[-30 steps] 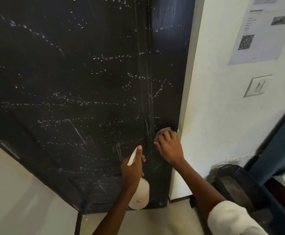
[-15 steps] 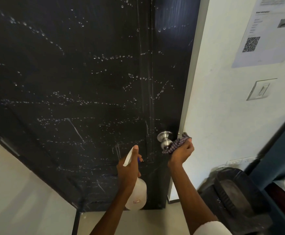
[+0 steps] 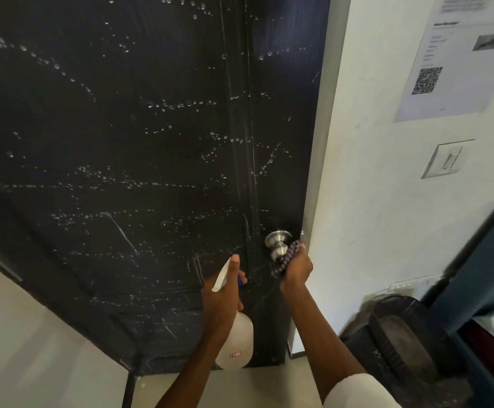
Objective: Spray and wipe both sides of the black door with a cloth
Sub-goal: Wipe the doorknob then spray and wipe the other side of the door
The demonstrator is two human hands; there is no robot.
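Note:
The black door [image 3: 128, 148] fills the left and middle of the head view, beaded with lines of spray droplets and streaks. A silver round knob [image 3: 277, 241] sticks out near its right edge. My right hand [image 3: 297, 267] grips a bunched checked cloth [image 3: 287, 256] and holds it against the knob's right side. My left hand [image 3: 225, 293] holds a white spray bottle [image 3: 238, 338] by the neck, thumb up along the trigger head, nozzle toward the door just left of the knob.
A white wall [image 3: 381, 201] right of the door carries a paper notice with a QR code [image 3: 457, 57] and a light switch [image 3: 446, 159]. A black bin [image 3: 401, 346] stands at lower right beside dark blue furniture [image 3: 487, 275]. Pale floor lies below.
My right hand slid off the knob, which it covered a second ago, to the knob's right side with the cloth bunched in it. The left hand and bottle stayed nearly still.

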